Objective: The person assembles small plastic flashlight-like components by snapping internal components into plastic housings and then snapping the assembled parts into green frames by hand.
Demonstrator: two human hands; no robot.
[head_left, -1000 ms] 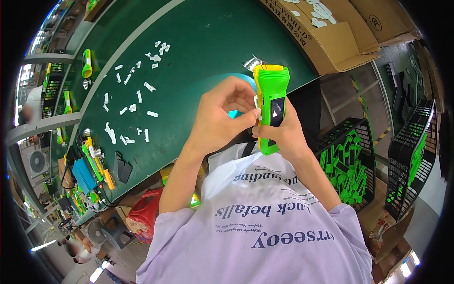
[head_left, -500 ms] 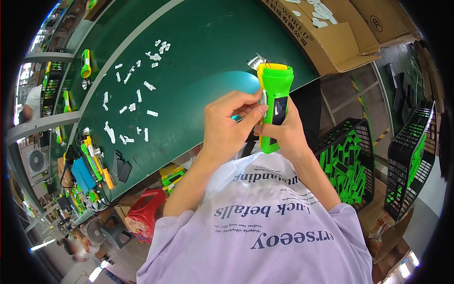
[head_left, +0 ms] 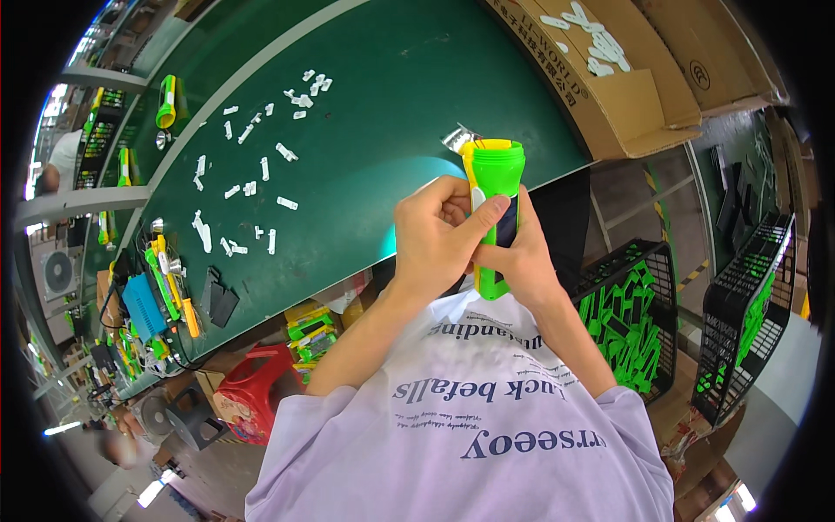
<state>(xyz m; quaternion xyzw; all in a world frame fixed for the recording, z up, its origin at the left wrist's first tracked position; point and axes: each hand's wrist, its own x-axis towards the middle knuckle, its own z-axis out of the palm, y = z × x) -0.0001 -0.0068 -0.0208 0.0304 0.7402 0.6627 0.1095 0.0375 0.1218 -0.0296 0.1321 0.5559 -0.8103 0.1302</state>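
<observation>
Green torch body [head_left: 496, 204] upright above green counter [head_left: 374, 113] edge, right hand [head_left: 522, 261] fingers grasping it, left hand [head_left: 439, 235] fingers pinching its side, white clips [head_left: 252, 165] scattered beyond.

I see a long dark green work table [head_left: 374, 96] with many small white plastic pieces [head_left: 252, 165] scattered loosely over its middle. A green plastic flashlight body [head_left: 165, 102] lies near the far edge with a small silver funnel-shaped reflector [head_left: 162, 139] just beside it. Toward the left end, along the near edge, I make out a blue box [head_left: 142, 306], yellow-handled tools [head_left: 178, 296] and a small black flat piece [head_left: 219, 300].
</observation>
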